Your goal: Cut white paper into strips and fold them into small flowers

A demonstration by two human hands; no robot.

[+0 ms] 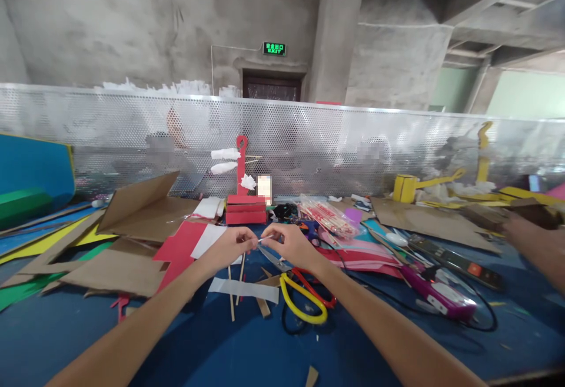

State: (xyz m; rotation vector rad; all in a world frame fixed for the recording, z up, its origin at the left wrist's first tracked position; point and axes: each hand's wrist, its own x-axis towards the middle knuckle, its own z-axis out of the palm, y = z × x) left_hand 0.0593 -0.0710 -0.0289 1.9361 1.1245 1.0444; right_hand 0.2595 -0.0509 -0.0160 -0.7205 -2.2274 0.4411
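My left hand [236, 244] and my right hand [289, 244] meet above the blue table, fingertips pinched at either end of a small thin white strip [265, 238]. Its material is too small to make out. Below them, a white paper strip [243, 289] lies across thin wooden sticks [231, 298]. Under my right hand lie scissors [304, 304] with a yellow and a red handle, blades partly hidden by the hand. Just behind my hands stands a red paper model [246, 210] with a tall hooked post and white pieces on sticks.
Cardboard [128, 266] and red paper [182, 251] lie left. On the right are a bag of sticks [331, 217], a purple power strip [441, 295] with a black cable, and a dark remote-like device [457, 262]. Another person's hand [536, 248] reaches in. A perforated metal partition [110, 134] stands behind.
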